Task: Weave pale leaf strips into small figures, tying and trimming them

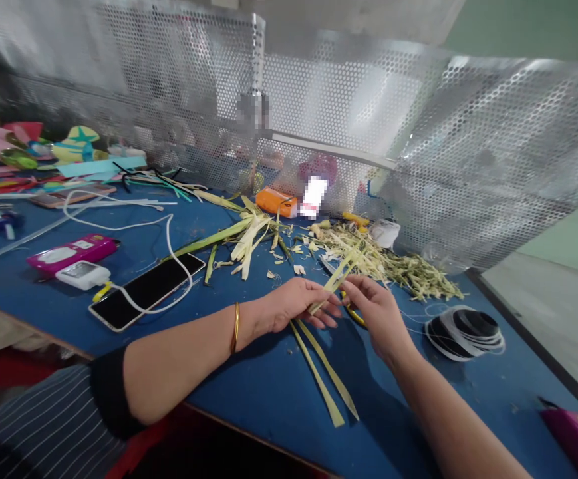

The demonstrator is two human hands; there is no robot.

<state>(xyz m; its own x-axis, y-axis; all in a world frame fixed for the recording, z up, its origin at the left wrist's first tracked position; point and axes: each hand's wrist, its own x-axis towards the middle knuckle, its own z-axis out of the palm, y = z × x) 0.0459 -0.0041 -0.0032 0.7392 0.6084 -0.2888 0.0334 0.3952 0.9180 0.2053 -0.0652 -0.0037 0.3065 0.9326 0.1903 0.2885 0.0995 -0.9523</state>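
Note:
My left hand (296, 303) pinches a few pale green leaf strips (337, 276) between thumb and fingers, just over the blue table. Two longer strip ends (324, 376) hang below that palm toward the table's near edge. Close on the right, my right hand (376, 309) has its thumb and fingertips pressed together at the same strips; its grip is partly hidden. Beneath the hands lie scissors with a yellow handle (354, 318), mostly covered by them. Beyond are a heap of shredded leaf pieces (368, 249) and several uncut leaves (249, 236).
A spool of clear line (464, 332) sits at right. Left are a black phone (144, 293), a white cable (169, 246) and a magenta box (72, 254). An orange packet (275, 201) and a lit phone (313, 196) stand by the perforated metal screen (328, 86).

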